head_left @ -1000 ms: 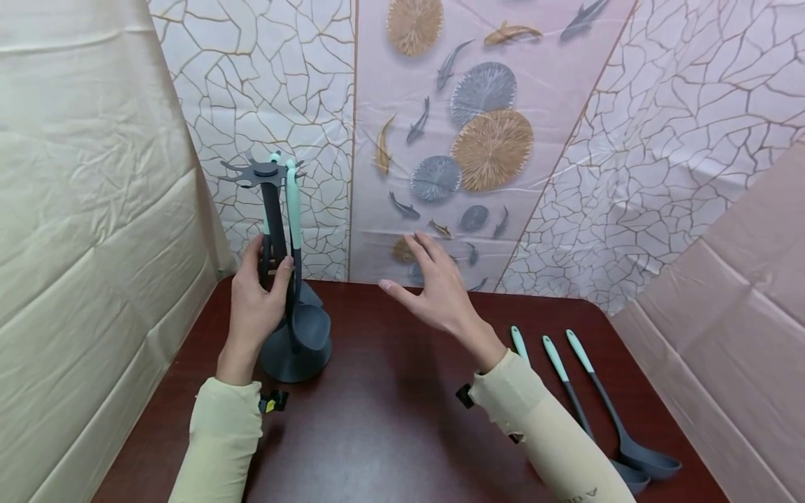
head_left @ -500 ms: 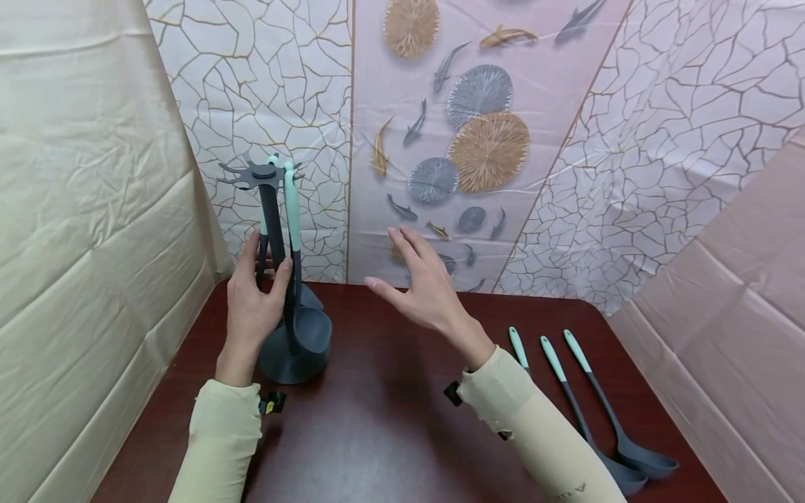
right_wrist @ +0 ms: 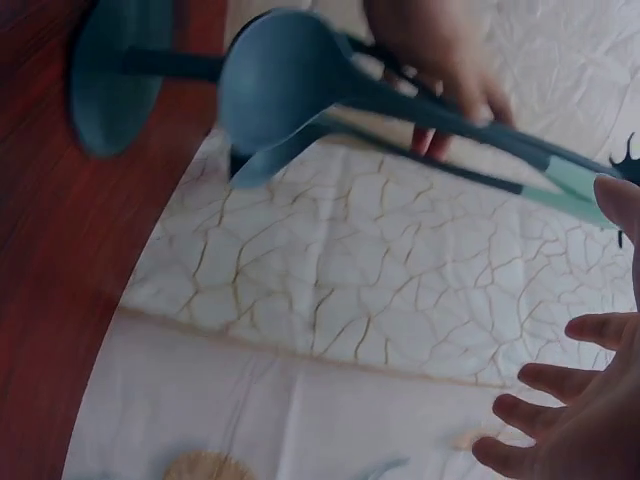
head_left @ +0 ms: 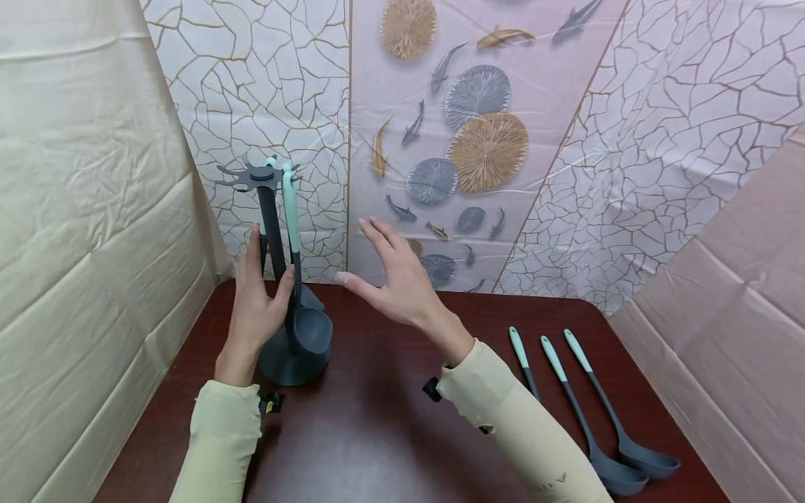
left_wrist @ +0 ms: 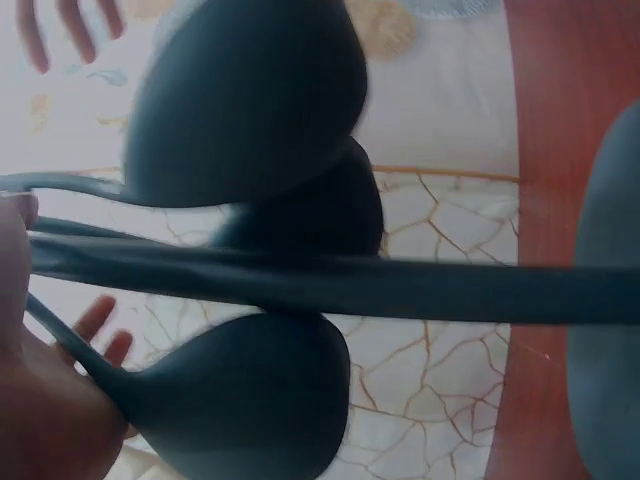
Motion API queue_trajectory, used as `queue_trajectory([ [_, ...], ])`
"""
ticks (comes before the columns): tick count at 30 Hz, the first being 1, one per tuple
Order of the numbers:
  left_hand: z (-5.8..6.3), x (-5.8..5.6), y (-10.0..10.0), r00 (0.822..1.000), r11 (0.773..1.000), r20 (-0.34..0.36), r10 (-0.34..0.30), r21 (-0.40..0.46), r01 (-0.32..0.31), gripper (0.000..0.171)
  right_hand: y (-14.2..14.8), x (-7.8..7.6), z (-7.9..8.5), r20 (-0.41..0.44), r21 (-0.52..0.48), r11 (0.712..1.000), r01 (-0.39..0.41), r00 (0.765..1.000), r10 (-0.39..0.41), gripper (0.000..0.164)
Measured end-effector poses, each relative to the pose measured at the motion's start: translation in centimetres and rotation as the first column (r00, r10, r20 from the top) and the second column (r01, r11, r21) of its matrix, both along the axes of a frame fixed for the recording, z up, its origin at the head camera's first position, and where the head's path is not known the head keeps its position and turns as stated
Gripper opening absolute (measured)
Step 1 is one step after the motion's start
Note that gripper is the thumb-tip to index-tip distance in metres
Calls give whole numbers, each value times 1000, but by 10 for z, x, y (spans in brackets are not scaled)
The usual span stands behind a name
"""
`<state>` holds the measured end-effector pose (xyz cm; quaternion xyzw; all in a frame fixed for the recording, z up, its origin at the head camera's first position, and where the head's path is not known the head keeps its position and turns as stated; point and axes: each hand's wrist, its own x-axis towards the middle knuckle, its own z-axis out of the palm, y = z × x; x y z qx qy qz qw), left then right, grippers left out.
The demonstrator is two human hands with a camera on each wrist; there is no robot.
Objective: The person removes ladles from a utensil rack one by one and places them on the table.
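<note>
On the left of the table stands a dark grey utensil stand (head_left: 269, 223) with a hooked top and round base (head_left: 294, 370). From it hang a ladle (head_left: 312, 330) with a mint handle (head_left: 291, 209) and other dark utensils. Three utensil heads show in the left wrist view, including a lower one (left_wrist: 250, 400). My left hand (head_left: 256, 307) is around the stand's pole and handles, its fingers fairly straight and thumb near the ladle's shaft. My right hand (head_left: 402, 279) hovers to the right of the stand, fingers spread, holding nothing.
Three mint-handled utensils lie on the dark red table (head_left: 352, 447) at the right: a ladle (head_left: 648, 457), a spoon-like one (head_left: 619, 475), and one (head_left: 518, 349) partly hidden by the right sleeve. Patterned cloth (head_left: 402, 126) hangs behind; pale cloth walls (head_left: 94, 244) flank the table.
My right hand has moved left toward the stand, still spread. My left hand's fingers have straightened and loosened around the handles. The stand stays almost in place.
</note>
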<state>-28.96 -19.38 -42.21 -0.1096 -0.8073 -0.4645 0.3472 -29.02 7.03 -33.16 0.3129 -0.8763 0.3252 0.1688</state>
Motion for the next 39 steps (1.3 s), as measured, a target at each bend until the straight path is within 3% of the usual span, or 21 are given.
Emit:
queue_trajectory([
  [5,-9,-9,-1,997,994,-68,-34,-103,26,86,-14,3,10,114,-84,991,-101,987,110,80],
  [8,-11,-12,1,996,989,-57,-75,-131,67,83,-22,4,14,126,-111,985,-134,981,148,79],
  [12,-10,-11,3,992,988,-11,-123,-92,121,80,-31,4,17,113,-138,978,-157,978,173,77],
  [25,11,8,2,994,991,1,-107,76,106,56,-57,2,25,70,-273,936,-223,965,251,63],
  [39,17,12,3,995,992,0,-96,86,95,61,-69,-7,36,91,-359,902,-240,953,290,56],
])
